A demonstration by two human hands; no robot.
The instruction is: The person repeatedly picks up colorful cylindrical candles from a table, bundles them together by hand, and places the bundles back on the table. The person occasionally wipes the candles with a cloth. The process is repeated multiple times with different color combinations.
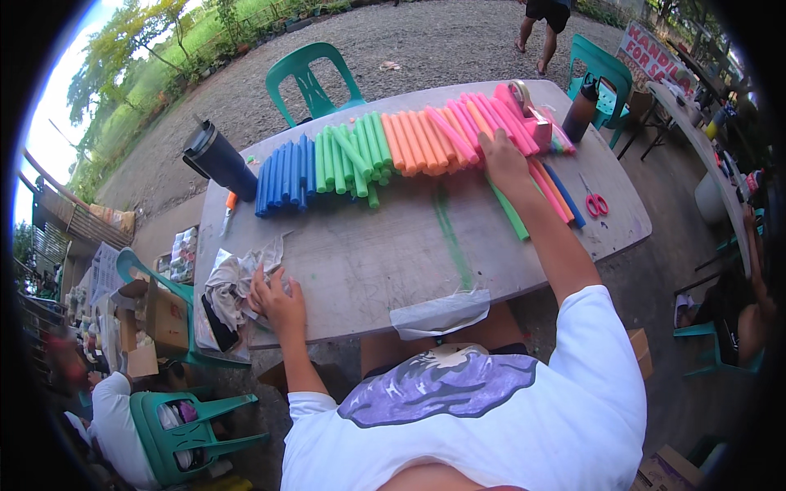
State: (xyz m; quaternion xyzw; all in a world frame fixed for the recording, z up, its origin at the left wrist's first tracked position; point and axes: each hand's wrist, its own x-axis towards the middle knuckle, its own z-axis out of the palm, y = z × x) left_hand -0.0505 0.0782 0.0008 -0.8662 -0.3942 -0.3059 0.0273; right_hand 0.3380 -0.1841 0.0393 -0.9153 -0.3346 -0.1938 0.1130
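A long row of foam tubes lies across the far half of the grey table: blue tubes at the left, then green tubes, orange tubes and pink tubes. My right hand is stretched out and rests flat at the near edge of the pink and orange tubes, fingers spread. My left hand lies on the table's near left edge, touching a crumpled grey cloth. Loose green, orange and blue tubes lie to the right of my right forearm.
A dark tumbler stands at the far left, a brown bottle at the far right. Red-handled scissors, a tape roll, an orange cutter and a strip of tape lie on the table. Green chairs surround it. People are nearby.
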